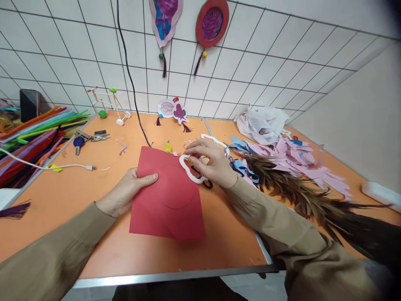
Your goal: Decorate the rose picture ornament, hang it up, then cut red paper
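Observation:
A sheet of red paper (pixel 166 217), with a round outline on it, is held up over the table by my left hand (pixel 128 190), thumb on its face. My right hand (pixel 213 163) pinches a thin white wavy-edged paper ring (pixel 189 172), whose lower edge overlaps the sheet's upper right. Part of that white shape is hidden by my hand. Behind the right hand, dark scissors handles (pixel 208 184) show in part. A small yellow figure (pixel 168 146) stands just past the sheet's top edge.
Pink paper scraps (pixel 294 156), a white plastic bag (pixel 261 125) and brown feathers (pixel 282 177) lie to the right. Keys (pixel 79 144), a white cable (pixel 69 165) and colourful pipe cleaners (pixel 46 125) are left. A black cord (pixel 130 75) hangs down to the table (pixel 106 255).

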A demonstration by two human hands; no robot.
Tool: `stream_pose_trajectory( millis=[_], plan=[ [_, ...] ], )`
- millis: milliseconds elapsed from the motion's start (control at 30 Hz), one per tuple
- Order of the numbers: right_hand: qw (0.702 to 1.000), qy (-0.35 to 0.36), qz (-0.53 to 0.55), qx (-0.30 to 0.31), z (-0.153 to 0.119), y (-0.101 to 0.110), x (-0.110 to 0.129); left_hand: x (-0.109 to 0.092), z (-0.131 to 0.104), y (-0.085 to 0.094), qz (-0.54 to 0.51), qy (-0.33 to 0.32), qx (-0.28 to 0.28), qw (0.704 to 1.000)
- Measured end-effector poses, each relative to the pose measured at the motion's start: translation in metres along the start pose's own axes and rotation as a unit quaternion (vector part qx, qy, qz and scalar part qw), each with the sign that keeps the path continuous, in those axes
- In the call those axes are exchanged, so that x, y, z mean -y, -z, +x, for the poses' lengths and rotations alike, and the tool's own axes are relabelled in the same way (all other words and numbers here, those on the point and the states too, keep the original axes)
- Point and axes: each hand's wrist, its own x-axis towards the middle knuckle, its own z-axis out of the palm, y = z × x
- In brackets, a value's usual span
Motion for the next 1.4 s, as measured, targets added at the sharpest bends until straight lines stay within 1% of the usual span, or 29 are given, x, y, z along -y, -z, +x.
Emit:
stream_pose_trajectory(
  millis=[33, 100, 167, 233, 267, 333, 400, 433, 500, 533, 567, 600, 667, 700, 767, 833, 900, 967, 1067, 1167, 1333, 1367, 1400],
  plan=[
    [0.999, -0.041, -0.022, 0.009, 0.0, 0.0, -0.009, -0.001, -0.001, 0.0, 0.013, 0.008, -0.008, 1.0],
    [0.986, -0.12, -0.101, 0.054, 0.0, -0.001, -0.025, -0.004, -0.003, 0.0, 0.039, 0.027, -0.02, 0.999],
    [0.961, -0.16, -0.175, 0.141, -0.002, -0.001, -0.039, -0.008, -0.004, 0.001, 0.062, 0.041, -0.031, 0.997],
    [0.943, -0.165, -0.199, 0.209, -0.004, -0.002, -0.049, -0.011, -0.005, 0.002, 0.074, 0.047, -0.037, 0.995],
    [0.94, -0.161, -0.194, 0.228, -0.005, -0.003, -0.051, -0.013, -0.005, 0.003, 0.077, 0.048, -0.038, 0.995],
    [0.94, -0.154, -0.18, 0.246, -0.005, -0.003, -0.053, -0.015, -0.006, 0.004, 0.087, 0.047, -0.041, 0.994],
    [0.939, -0.15, -0.174, 0.257, -0.004, 0.002, -0.051, -0.016, -0.006, 0.005, 0.109, 0.039, -0.053, 0.992],
    [0.94, -0.151, -0.17, 0.255, -0.003, 0.007, -0.048, -0.017, -0.006, 0.006, 0.127, 0.031, -0.065, 0.989],
    [0.951, -0.166, -0.123, 0.229, 0.001, 0.019, -0.039, -0.018, -0.005, 0.007, 0.164, 0.011, -0.099, 0.981],
    [0.961, -0.189, -0.051, 0.195, 0.003, 0.026, -0.033, -0.018, -0.004, 0.008, 0.174, 0.0, -0.116, 0.978],
    [0.962, -0.212, 0.048, 0.163, 0.004, 0.031, -0.026, -0.018, -0.003, 0.008, 0.176, -0.011, -0.129, 0.976],
    [0.954, -0.232, 0.132, 0.139, 0.005, 0.035, -0.018, -0.018, -0.003, 0.009, 0.168, -0.02, -0.136, 0.976],
    [0.931, -0.267, 0.227, 0.107, 0.006, 0.035, 0.0, -0.018, -0.002, 0.009, 0.129, -0.034, -0.126, 0.983],
    [0.916, -0.281, 0.263, 0.114, 0.005, 0.031, 0.009, -0.017, -0.002, 0.009, 0.108, -0.038, -0.111, 0.987],
    [0.89, -0.297, 0.312, 0.15, 0.001, 0.019, 0.023, -0.015, -0.003, 0.008, 0.071, -0.048, -0.074, 0.994],
    [0.879, -0.307, 0.323, 0.17, -0.002, 0.005, 0.031, -0.013, -0.004, 0.007, 0.047, -0.057, -0.039, 0.996],
    [0.89, -0.31, 0.296, 0.157, -0.005, -0.005, 0.033, -0.01, -0.005, 0.006, 0.031, -0.063, -0.019, 0.997],
    [0.909, -0.304, 0.253, 0.131, -0.007, -0.009, 0.031, -0.008, -0.004, 0.005, 0.022, -0.067, -0.01, 0.997],
    [0.934, -0.283, 0.189, 0.11, -0.007, -0.008, 0.028, -0.006, -0.003, 0.006, 0.019, -0.088, -0.006, 0.996],
    [0.951, -0.256, 0.144, 0.095, -0.008, -0.007, 0.031, -0.004, -0.002, 0.008, 0.024, -0.112, -0.008, 0.993],
    [0.964, -0.202, 0.14, 0.098, -0.01, -0.007, 0.039, -0.001, -0.002, 0.01, 0.077, -0.111, -0.018, 0.991],
    [0.968, -0.194, 0.137, 0.078, -0.01, -0.007, 0.038, -0.001, -0.002, 0.01, 0.081, -0.111, -0.015, 0.99],
    [0.973, -0.187, 0.13, 0.041, -0.009, -0.006, 0.036, -0.001, -0.002, 0.011, 0.082, -0.112, -0.01, 0.99]
  ],
)
